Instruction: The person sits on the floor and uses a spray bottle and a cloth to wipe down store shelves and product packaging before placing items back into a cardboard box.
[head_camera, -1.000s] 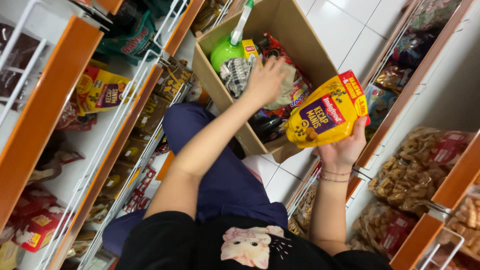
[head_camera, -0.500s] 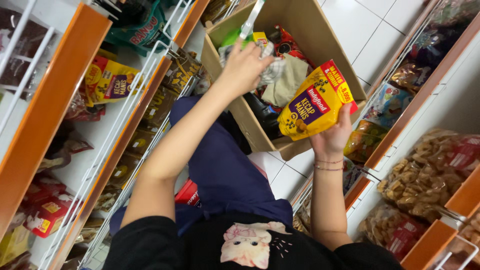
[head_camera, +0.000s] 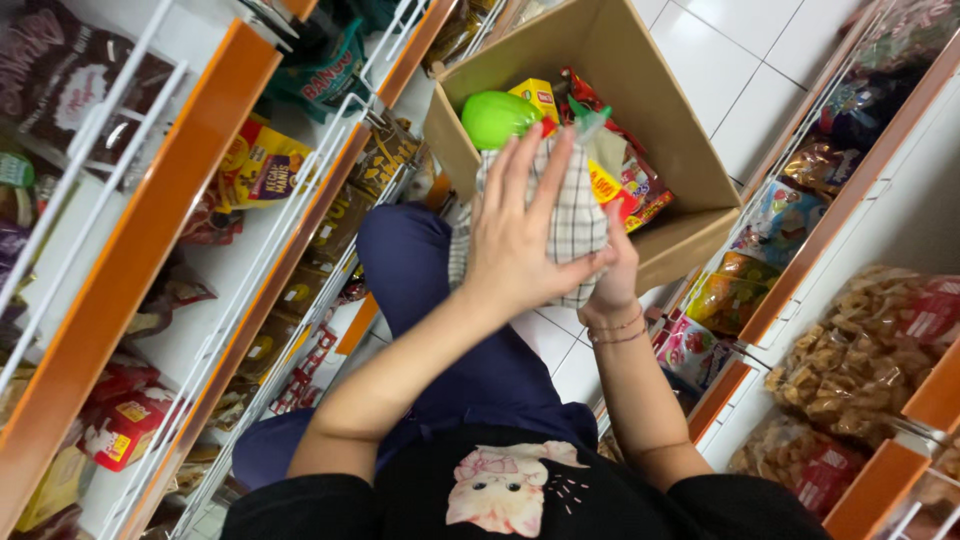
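A: Hands?

B: Left hand (head_camera: 525, 235) is spread flat, fingers splayed, palm pressed on the near face of a checkered packet (head_camera: 580, 215). Right hand (head_camera: 612, 270) is under/behind that packet, mostly hidden; only the heel and wrist show, so I can't tell if its fingers are curled or loose. Looks like it supports the packet from below.

A: Where's the packet?

B: Held in the air over the near edge of the cardboard box (head_camera: 690, 150), between both hands. Long axis runs roughly from the person toward the box's far corner, its top end over the box opening.

A: Which hand is nearer?

B: Both are touching it. The left covers most of the visible face, the right is at the lower end.

A: Box contents?

B: A green rounded bottle (head_camera: 497, 117) toward the left wall, touching or just beside the packet's top. Yellow and red snack bags (head_camera: 635, 190) along the right side. Pretty full; free room only near the far wall.

A: Surroundings?

B: Tight aisle. Orange-edged shelf (head_camera: 150, 230) with white wire rails on the left, and another shelf (head_camera: 800, 290) of bagged snacks on the right, just beside the box's right corner. White tile floor (head_camera: 740, 70) beyond the box.
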